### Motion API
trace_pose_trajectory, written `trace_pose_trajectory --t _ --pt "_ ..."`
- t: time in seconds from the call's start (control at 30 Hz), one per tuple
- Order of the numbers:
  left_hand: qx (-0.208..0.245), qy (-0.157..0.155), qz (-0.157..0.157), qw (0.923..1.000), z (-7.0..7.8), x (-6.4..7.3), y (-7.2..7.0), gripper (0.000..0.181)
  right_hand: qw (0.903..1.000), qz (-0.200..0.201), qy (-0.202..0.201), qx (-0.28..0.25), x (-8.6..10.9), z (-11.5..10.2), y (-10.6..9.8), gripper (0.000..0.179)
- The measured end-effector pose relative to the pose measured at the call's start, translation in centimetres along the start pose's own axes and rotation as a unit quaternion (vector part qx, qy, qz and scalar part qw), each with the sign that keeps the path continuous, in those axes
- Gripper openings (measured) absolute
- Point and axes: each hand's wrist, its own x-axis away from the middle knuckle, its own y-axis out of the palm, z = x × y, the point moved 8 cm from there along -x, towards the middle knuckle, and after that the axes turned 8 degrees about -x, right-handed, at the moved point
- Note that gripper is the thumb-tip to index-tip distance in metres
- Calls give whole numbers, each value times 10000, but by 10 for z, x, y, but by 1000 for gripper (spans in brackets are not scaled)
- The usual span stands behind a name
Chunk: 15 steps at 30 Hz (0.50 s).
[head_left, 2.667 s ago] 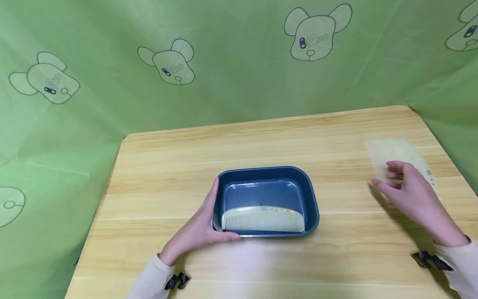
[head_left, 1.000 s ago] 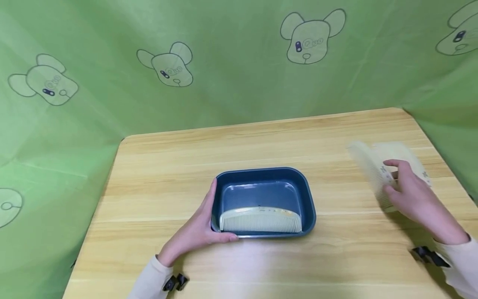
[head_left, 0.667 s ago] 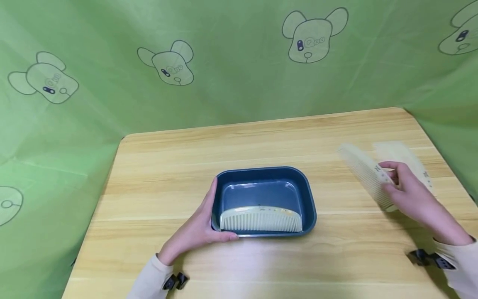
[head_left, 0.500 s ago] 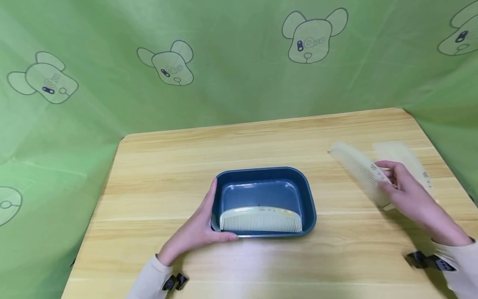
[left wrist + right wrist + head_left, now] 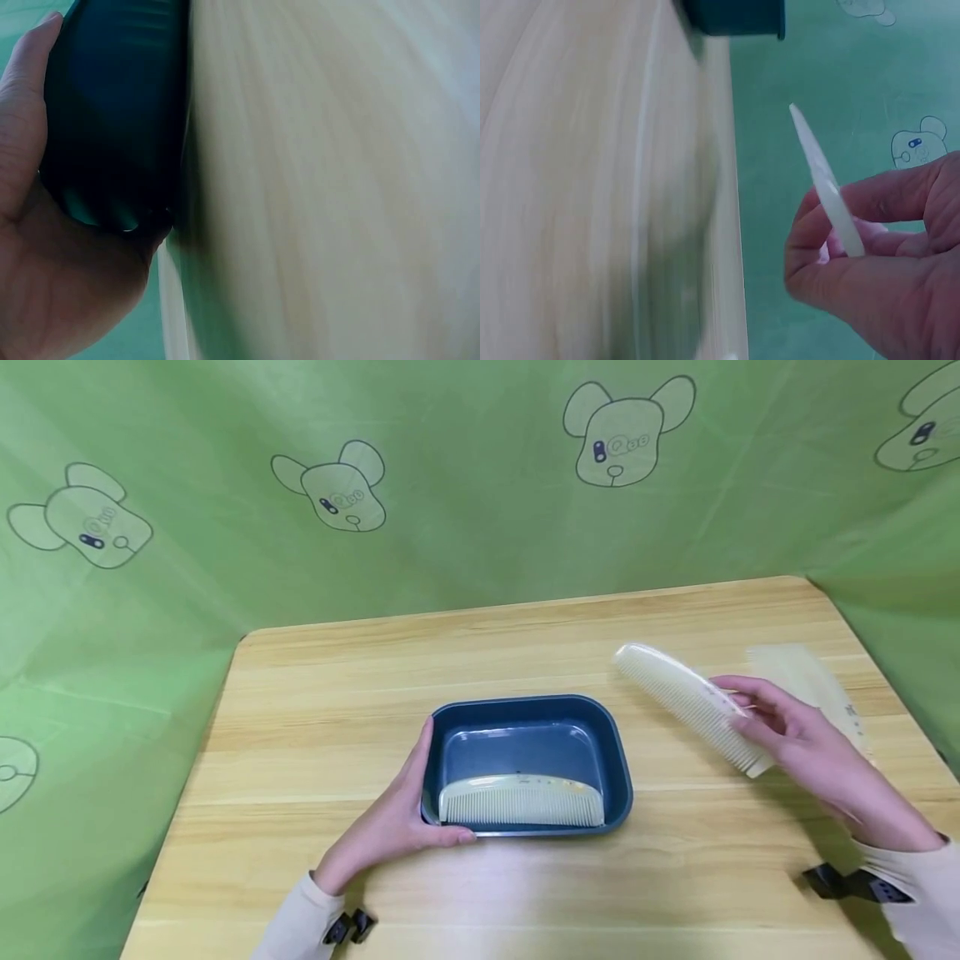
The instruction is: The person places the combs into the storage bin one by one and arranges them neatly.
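Note:
A dark blue rectangular tray (image 5: 517, 750) stands on the table, with a pale comb (image 5: 521, 798) lying along its near side, teeth towards me. My left hand (image 5: 393, 818) grips the tray's near left corner, thumb along the front wall and fingers along the left side. To the tray's right, my right hand (image 5: 813, 752) pinches a second pale comb (image 5: 675, 695) between thumb and fingers. That comb (image 5: 821, 169) is raised above the table, seen narrow in the right wrist view. A third pale comb (image 5: 804, 677) lies on the table behind the right hand, partly covered by it.
The light wooden table (image 5: 337, 693) has rounded far corners. Green cloth (image 5: 480, 485) with printed animal heads hangs behind it and at both sides. Black clips (image 5: 855, 885) sit by both cuffs.
My right hand has picked up a comb from the right of the table and carried it left towards the tray. My left hand has stayed on the tray.

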Motion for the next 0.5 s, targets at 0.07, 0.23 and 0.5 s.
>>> trace_pose_trajectory --t 0.07,0.23,0.5 --pt "-24 0 -1 10000 0 0 -1 152 9999 -117 -17 -62 -1 -4 6 53" --pt "-40 -3 11 10000 0 0 0 153 9987 -426 -62 -260 -3 -11 21 49" --pt "6 41 11 10000 0 0 1 153 9968 -716 -84 -336 -4 -19 37 47"
